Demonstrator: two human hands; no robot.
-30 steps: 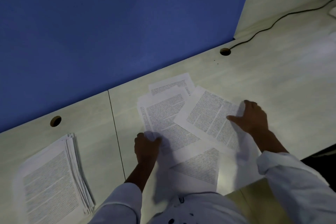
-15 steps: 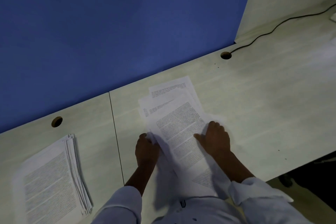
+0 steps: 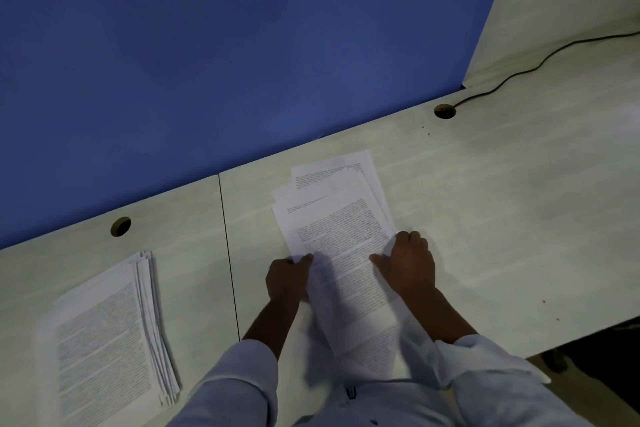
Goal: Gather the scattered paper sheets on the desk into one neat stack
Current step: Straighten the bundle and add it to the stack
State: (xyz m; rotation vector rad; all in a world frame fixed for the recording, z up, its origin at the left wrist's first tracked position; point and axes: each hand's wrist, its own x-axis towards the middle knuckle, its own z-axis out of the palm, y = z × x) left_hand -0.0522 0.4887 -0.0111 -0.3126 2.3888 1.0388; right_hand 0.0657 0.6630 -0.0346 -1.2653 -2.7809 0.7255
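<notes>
Head view: the loose pile of white printed paper sheets (image 3: 337, 236) was pressed between the left hand (image 3: 286, 279) and the right hand (image 3: 410, 262), fingers together and curled against its side edges on the pale wooden desk (image 3: 485, 218). Well left of the fingers, a fanned stack of printed pages (image 3: 107, 340) was seen.

A blue partition (image 3: 225, 55) rises along the far side of my bench (image 3: 502, 218), filling most of what I see. The bench is pale with a faint wood grain, and a dark seam (image 3: 228, 253) splits it into two panels. Two round cable holes sit near its far edge, one on the left (image 3: 120, 226) and one on the right (image 3: 444, 111). A dark cable (image 3: 540, 64) runs from the right one. The light is dim. At the near right, dark floor (image 3: 595, 354) shows.
</notes>
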